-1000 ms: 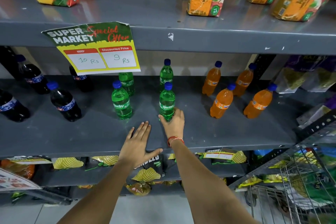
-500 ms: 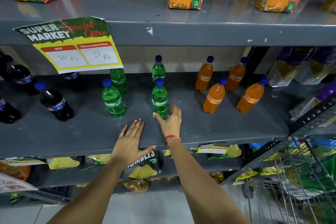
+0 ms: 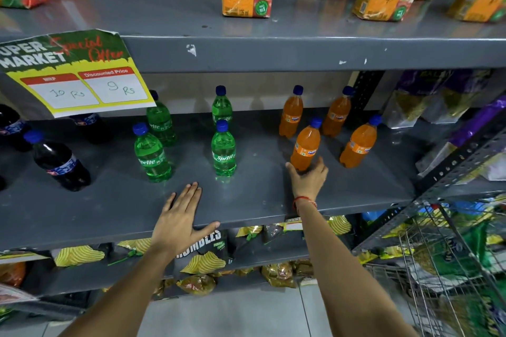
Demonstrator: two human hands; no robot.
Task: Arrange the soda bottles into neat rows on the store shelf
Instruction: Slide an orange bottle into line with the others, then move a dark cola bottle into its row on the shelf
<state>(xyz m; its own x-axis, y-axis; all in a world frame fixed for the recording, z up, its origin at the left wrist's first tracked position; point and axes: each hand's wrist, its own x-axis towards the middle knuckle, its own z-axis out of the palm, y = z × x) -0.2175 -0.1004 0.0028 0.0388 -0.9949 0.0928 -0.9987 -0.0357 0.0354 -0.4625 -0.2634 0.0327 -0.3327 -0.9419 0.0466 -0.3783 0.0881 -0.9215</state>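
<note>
Orange bottle (image 3: 306, 145) upright, directly ahead of right hand (image 3: 308, 180), fingers curled round its base. Left hand (image 3: 179, 220) flat, empty on shelf (image 3: 246, 200), farther off.

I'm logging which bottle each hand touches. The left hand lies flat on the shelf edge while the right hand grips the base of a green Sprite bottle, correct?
Not quite. In the head view the right hand grips the base of an orange Fanta bottle, not a green Sprite bottle. The left hand does lie flat on the shelf edge.

Soda bottles (image 3: 223, 152) upright — seemingly paired.
</note>
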